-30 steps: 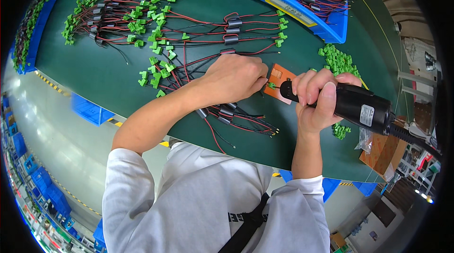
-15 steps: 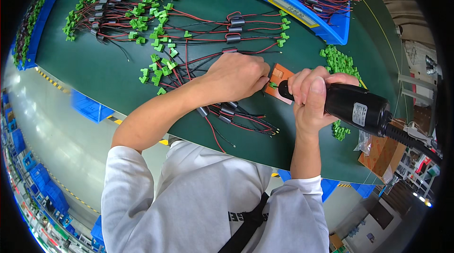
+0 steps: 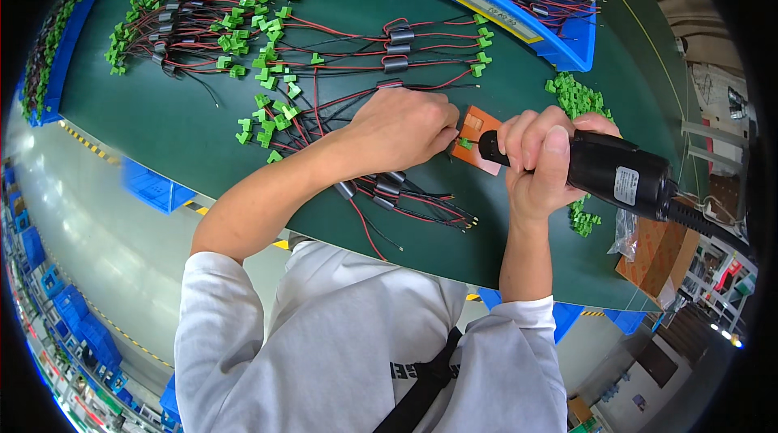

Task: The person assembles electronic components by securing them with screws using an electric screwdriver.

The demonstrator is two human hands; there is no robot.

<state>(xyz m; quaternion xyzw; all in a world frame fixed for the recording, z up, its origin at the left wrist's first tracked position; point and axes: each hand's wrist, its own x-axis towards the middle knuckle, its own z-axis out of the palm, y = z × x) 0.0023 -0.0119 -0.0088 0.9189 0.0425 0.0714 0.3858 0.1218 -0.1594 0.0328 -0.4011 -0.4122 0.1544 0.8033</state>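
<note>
My right hand (image 3: 541, 159) is wrapped round a black corded electric screwdriver (image 3: 620, 174), held slanting with its nose down to the left. The nose is just right of a small green terminal connector (image 3: 465, 143), which sits on an orange block (image 3: 480, 123) on the table. At the block's left edge, my left hand (image 3: 409, 129) pinches a thin wire whose end leads towards the connector; the fingers hide most of it. Red and black wires with dark cylindrical sleeves (image 3: 389, 183) lie beneath and beside my left forearm.
Finished-looking rows of wires with green connectors (image 3: 235, 40) cover the table's far left. Loose green connectors (image 3: 579, 97) are heaped right of the block. A blue bin (image 3: 559, 52) of wires stands at the back right, another blue tray (image 3: 61, 68) at far left. A cardboard box (image 3: 660, 255) is at right.
The screwdriver has shifted slightly right and up, its nose a little farther from the green connector. My left hand stays in its pinch by the block.
</note>
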